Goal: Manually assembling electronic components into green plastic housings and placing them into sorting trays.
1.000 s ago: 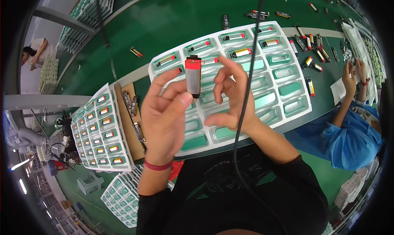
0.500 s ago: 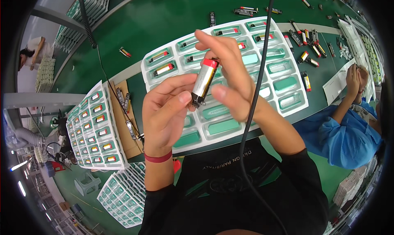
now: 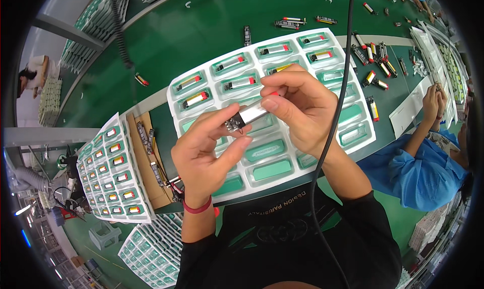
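My right hand [image 3: 305,107] pinches a silver cylindrical battery cell [image 3: 253,112] between thumb and fingers, near its red end. The cell lies tilted, its black end with a small circuit board [image 3: 234,123] and thin wires pointing at my left hand [image 3: 204,150]. Left thumb and forefinger are spread on either side of that black end; whether the forefinger touches it I cannot tell. Beneath both hands is a white tray [image 3: 174,107] with green pockets. Cells like this one, such as the red-tipped cell [image 3: 195,99], lie in its far pockets; several nearer pockets hold none.
Loose cells [image 3: 381,64] and black parts lie scattered at the far right. A filled tray [image 3: 146,198] leans at left beside cardboard [image 3: 160,188], above stacked trays [image 3: 151,253]. A black cable [image 3: 327,153] hangs before my right arm. A co-worker in blue [image 3: 408,173] sits at right.
The cell has turned from nearly upright to more level. My right hand has closed on its red end, while my left thumb and fingers have spread off it.
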Demonstrator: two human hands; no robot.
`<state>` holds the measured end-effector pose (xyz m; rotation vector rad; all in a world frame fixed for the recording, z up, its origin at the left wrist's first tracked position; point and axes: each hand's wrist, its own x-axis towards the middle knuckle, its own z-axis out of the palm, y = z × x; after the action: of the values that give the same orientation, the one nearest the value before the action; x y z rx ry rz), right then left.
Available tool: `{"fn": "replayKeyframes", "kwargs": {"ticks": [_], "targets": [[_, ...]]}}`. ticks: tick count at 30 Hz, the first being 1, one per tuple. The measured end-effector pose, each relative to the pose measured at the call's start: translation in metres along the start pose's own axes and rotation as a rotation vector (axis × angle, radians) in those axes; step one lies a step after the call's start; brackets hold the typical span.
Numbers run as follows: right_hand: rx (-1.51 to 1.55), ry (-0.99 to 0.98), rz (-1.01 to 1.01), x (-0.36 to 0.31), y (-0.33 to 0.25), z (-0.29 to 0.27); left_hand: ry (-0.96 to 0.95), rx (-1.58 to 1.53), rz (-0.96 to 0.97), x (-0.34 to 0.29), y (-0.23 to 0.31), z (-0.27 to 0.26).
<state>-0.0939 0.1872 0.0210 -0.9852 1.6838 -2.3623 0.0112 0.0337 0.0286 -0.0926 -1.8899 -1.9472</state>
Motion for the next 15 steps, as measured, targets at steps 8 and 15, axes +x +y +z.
{"fn": "replayKeyframes", "kwargs": {"ticks": [8,15], "targets": [[0.053,-0.027,-0.018,0.0027,0.0065,-0.0038,0.09,0.071,0.049,0.0027,-0.0056,-0.0002],[0.188,-0.039,0.094,-0.0017,0.0076,-0.0065,0.185,-0.068,0.058,0.007,-0.0105,0.0007]]}}
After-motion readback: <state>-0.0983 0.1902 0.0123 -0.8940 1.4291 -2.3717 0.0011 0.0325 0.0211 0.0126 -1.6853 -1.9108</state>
